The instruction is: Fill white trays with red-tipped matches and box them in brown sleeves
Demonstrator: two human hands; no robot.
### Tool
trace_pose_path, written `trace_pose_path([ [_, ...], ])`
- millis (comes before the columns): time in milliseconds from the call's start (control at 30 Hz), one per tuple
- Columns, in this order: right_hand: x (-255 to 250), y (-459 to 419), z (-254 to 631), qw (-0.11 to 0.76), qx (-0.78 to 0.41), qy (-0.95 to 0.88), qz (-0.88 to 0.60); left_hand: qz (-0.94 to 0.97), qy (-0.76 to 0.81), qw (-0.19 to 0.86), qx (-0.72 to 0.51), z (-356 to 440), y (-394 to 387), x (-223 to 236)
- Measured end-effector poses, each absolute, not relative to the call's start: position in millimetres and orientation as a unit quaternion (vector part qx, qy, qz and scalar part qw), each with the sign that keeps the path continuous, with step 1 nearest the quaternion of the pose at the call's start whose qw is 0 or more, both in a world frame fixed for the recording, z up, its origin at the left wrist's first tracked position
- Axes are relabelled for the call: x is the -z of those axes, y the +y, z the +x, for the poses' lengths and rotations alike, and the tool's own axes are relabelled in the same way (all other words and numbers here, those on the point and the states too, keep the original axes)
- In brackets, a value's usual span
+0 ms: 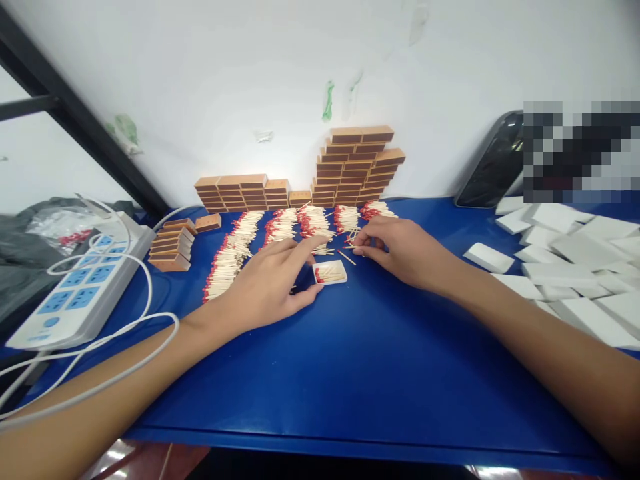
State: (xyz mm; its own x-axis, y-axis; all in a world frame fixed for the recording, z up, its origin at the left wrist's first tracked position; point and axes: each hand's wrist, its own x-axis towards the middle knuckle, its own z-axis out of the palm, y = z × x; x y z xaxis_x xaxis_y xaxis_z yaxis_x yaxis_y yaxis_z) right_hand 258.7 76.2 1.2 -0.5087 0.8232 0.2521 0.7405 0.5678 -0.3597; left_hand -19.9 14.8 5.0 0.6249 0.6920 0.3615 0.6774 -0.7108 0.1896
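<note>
A small white matchbox tray [331, 281] lies on the blue tabletop with several red-tipped matches [332, 271] in it. My left hand [273, 280] curves round the tray's left end, thumb at its near corner and index finger by its far side, steadying it. To the right, my right hand [387, 243] pinches at the near end of a heap of matches [347, 219]; a match seems to stick out from between thumb and index finger. One loose match [347, 257] lies between the tray and my right fingertips. Other fanned heaps of matches [233, 257] spread behind my left hand.
Stacked brown matchboxes [355, 163] stand against the wall, with more boxes [173, 247] at left. White empty trays [580, 260] pile up at right near a leaning phone [487, 160]. A power strip [83, 283] and white cable [150, 293] sit left, the cable looping over my forearm.
</note>
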Motion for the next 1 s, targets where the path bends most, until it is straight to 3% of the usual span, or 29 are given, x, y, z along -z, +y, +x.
trace_pose_path([
  [800, -10, 54, 249, 0.134, -0.014, -0.836, -0.531, 0.898, 0.389, 0.028, -0.205, -20, 14, -6],
  [1000, -11, 57, 251, 0.103, -0.037, -0.836, -0.538, 0.897, 0.386, 0.021, -0.212, -21, 14, -3],
])
